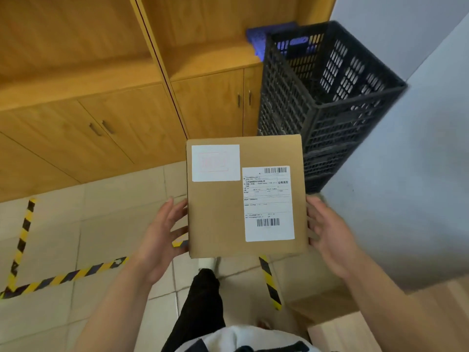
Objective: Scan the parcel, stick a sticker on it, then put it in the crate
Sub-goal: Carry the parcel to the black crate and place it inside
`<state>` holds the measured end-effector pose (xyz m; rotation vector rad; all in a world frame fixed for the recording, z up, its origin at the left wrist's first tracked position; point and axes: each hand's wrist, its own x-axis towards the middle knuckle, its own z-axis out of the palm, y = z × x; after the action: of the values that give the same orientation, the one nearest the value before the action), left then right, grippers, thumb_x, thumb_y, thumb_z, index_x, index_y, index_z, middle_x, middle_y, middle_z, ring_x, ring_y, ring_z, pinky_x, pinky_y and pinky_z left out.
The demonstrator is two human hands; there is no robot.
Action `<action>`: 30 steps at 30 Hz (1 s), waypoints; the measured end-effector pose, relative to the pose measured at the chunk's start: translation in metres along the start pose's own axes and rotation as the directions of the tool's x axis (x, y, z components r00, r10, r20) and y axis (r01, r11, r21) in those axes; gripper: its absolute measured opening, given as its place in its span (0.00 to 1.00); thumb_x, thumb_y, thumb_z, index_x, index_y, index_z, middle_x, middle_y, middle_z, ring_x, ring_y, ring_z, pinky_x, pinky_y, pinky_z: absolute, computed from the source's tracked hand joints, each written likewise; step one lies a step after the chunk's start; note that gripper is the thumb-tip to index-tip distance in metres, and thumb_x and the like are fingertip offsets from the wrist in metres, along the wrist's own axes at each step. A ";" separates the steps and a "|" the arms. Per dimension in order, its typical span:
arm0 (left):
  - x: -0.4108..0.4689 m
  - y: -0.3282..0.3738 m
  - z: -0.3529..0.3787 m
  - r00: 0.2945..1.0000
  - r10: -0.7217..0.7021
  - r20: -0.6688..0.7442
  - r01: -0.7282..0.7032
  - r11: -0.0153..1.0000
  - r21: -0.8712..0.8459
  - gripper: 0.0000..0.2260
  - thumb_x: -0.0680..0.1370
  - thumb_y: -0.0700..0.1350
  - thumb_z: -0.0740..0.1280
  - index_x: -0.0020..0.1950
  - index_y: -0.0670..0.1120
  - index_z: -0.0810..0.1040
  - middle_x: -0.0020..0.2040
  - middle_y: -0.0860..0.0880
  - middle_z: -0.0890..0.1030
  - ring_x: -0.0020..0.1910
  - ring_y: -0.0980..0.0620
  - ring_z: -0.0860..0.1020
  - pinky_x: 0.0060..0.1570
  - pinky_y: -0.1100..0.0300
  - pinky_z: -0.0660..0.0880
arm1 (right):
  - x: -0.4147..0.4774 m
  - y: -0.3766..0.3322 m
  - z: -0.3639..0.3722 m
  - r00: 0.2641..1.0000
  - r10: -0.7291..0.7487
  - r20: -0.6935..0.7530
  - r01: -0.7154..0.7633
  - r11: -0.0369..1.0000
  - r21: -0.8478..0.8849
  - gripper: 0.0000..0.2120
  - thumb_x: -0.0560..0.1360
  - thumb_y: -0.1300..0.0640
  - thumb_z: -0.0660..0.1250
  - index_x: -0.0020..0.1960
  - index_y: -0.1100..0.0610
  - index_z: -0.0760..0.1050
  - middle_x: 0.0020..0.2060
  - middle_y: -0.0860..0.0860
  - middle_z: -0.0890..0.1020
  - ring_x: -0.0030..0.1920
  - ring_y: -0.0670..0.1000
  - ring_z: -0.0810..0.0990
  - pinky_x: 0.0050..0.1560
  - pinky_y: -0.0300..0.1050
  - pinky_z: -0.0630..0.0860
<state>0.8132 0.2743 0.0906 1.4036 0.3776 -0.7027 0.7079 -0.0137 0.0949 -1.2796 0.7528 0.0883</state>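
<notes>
A flat brown cardboard parcel (pixel 218 214) is held level in front of me, above the tiled floor. A white sticker (pixel 215 162) sits on its top left corner, and a printed shipping label (pixel 268 203) with two barcodes covers its right side. My left hand (pixel 162 237) presses against the parcel's left edge and my right hand (pixel 330 235) against its right edge, fingers spread. Just beyond the parcel, up and to the right, a tall black mesh crate (pixel 327 97) stands against the wall with its open top facing me.
Wooden cabinets (pixel 127 123) with handled doors run along the left and back. A blue crate (pixel 261 39) sits behind the black one. Yellow-black hazard tape (pixel 63 275) marks the floor. A cardboard box (pixel 324 301) and a wooden surface lie at lower right. My dark-trousered leg stands below.
</notes>
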 end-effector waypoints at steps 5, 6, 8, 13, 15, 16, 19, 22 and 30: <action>0.074 0.060 -0.007 0.995 0.031 0.098 -0.031 1.000 0.003 0.18 0.79 0.64 0.56 0.61 0.60 0.79 0.64 0.56 0.79 0.63 0.49 0.76 0.54 0.44 0.75 | 0.056 -0.044 0.038 0.991 -0.025 -0.129 0.023 1.000 -0.016 0.16 0.79 0.40 0.60 0.61 0.41 0.79 0.57 0.41 0.85 0.61 0.49 0.80 0.55 0.53 0.74; 0.086 0.074 -0.009 0.993 0.031 0.117 -0.032 0.999 0.006 0.17 0.79 0.64 0.56 0.60 0.61 0.79 0.63 0.55 0.79 0.63 0.49 0.76 0.54 0.44 0.75 | 0.064 -0.054 0.046 0.987 -0.021 -0.162 0.021 1.000 0.001 0.15 0.79 0.41 0.60 0.60 0.42 0.80 0.56 0.42 0.86 0.59 0.49 0.81 0.52 0.51 0.74; 0.109 0.102 -0.015 0.987 0.036 0.155 -0.040 0.999 0.022 0.18 0.80 0.64 0.56 0.61 0.61 0.79 0.63 0.55 0.80 0.62 0.49 0.76 0.55 0.43 0.75 | 0.078 -0.073 0.064 0.975 -0.019 -0.223 0.025 0.999 0.023 0.13 0.80 0.43 0.60 0.58 0.45 0.80 0.55 0.46 0.85 0.56 0.50 0.82 0.48 0.50 0.75; 0.172 0.165 -0.024 0.968 0.027 0.251 -0.050 0.995 0.083 0.21 0.80 0.65 0.53 0.63 0.60 0.78 0.64 0.55 0.79 0.63 0.49 0.76 0.59 0.43 0.74 | 0.118 -0.105 0.099 0.939 -0.018 -0.344 0.040 0.998 0.055 0.15 0.79 0.41 0.61 0.58 0.46 0.80 0.54 0.47 0.86 0.56 0.53 0.82 0.55 0.58 0.77; 0.196 0.185 -0.022 0.958 0.009 0.287 -0.038 0.995 0.094 0.25 0.78 0.68 0.51 0.66 0.60 0.76 0.66 0.55 0.78 0.64 0.49 0.76 0.61 0.42 0.73 | 0.133 -0.115 0.106 0.928 -0.007 -0.373 0.044 0.995 0.091 0.18 0.78 0.39 0.62 0.61 0.47 0.79 0.55 0.48 0.86 0.57 0.54 0.82 0.59 0.61 0.76; 0.209 0.194 -0.020 0.952 -0.006 0.307 -0.026 0.995 0.100 0.28 0.77 0.70 0.51 0.68 0.59 0.75 0.66 0.55 0.78 0.65 0.49 0.75 0.63 0.41 0.72 | 0.138 -0.120 0.109 0.924 -0.008 -0.382 0.052 0.993 0.107 0.19 0.78 0.39 0.62 0.62 0.47 0.79 0.57 0.49 0.85 0.58 0.54 0.82 0.61 0.62 0.75; 0.240 0.219 -0.008 0.927 -0.033 0.373 -0.015 0.992 0.124 0.30 0.76 0.71 0.50 0.70 0.58 0.74 0.67 0.55 0.78 0.66 0.48 0.74 0.62 0.41 0.72 | 0.150 -0.132 0.109 0.923 -0.034 -0.384 0.098 0.984 0.149 0.24 0.74 0.37 0.64 0.64 0.47 0.78 0.59 0.50 0.84 0.61 0.56 0.81 0.64 0.65 0.73; 0.268 0.241 0.015 0.906 -0.067 0.419 -0.003 0.987 0.163 0.30 0.77 0.71 0.49 0.69 0.58 0.75 0.66 0.55 0.79 0.65 0.48 0.75 0.57 0.44 0.74 | 0.163 -0.144 0.100 0.912 -0.055 -0.406 0.145 0.970 0.194 0.25 0.71 0.36 0.63 0.63 0.45 0.80 0.59 0.51 0.84 0.62 0.57 0.80 0.64 0.66 0.73; 0.337 0.302 0.112 0.895 -0.047 0.444 -0.080 0.961 0.263 0.26 0.76 0.72 0.51 0.60 0.61 0.79 0.64 0.56 0.81 0.66 0.49 0.76 0.65 0.40 0.71 | 0.238 -0.193 0.066 0.874 -0.109 -0.474 0.218 0.959 0.182 0.12 0.79 0.41 0.60 0.57 0.33 0.79 0.54 0.43 0.85 0.59 0.51 0.80 0.57 0.57 0.75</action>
<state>1.2417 0.0939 0.1257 1.4488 -0.1029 -1.0678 1.0083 -0.0973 0.1296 -1.1446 1.0224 -0.4489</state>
